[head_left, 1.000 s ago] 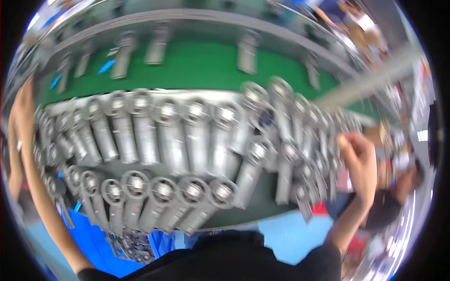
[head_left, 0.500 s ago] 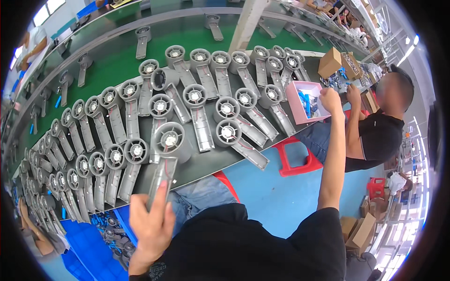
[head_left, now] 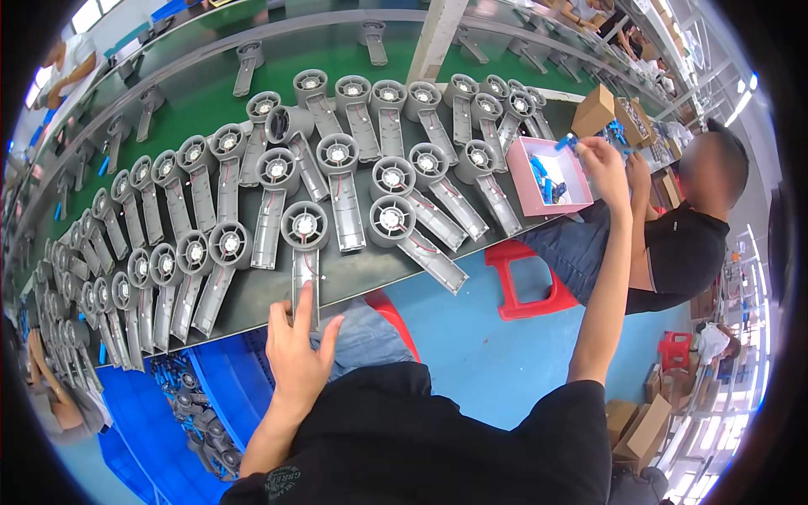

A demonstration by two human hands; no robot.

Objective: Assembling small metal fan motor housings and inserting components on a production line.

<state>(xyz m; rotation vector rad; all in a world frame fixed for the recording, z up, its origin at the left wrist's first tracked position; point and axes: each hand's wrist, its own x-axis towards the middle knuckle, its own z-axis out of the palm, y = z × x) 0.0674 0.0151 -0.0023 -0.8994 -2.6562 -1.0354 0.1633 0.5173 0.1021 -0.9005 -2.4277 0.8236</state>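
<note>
My left hand (head_left: 301,358) is open with fingers spread at the table's near edge, its index fingertip at the handle of a grey fan-like housing (head_left: 305,225). That housing lies with its round fan end away from me and its open handle half toward me, a red wire inside. Out to the right, my right hand (head_left: 606,175) pinches a small blue part (head_left: 569,141) above a pink box (head_left: 525,178). Inside the box lie more blue parts (head_left: 543,178) and some dark pieces. The blue part's exact kind is too small to make out.
Rows of similar grey housings (head_left: 339,156) cover the dark table. Behind runs a green conveyor (head_left: 320,55) carrying more of them. A co-worker (head_left: 686,227) sits at the right beside cardboard boxes (head_left: 594,109). Red stools (head_left: 526,286) and blue bins (head_left: 227,383) stand below the table.
The near housing has come down flat on the table, and my left hand has loosened from its handle. My right hand has turned above the pink box, and a blue part now shows in its fingers.
</note>
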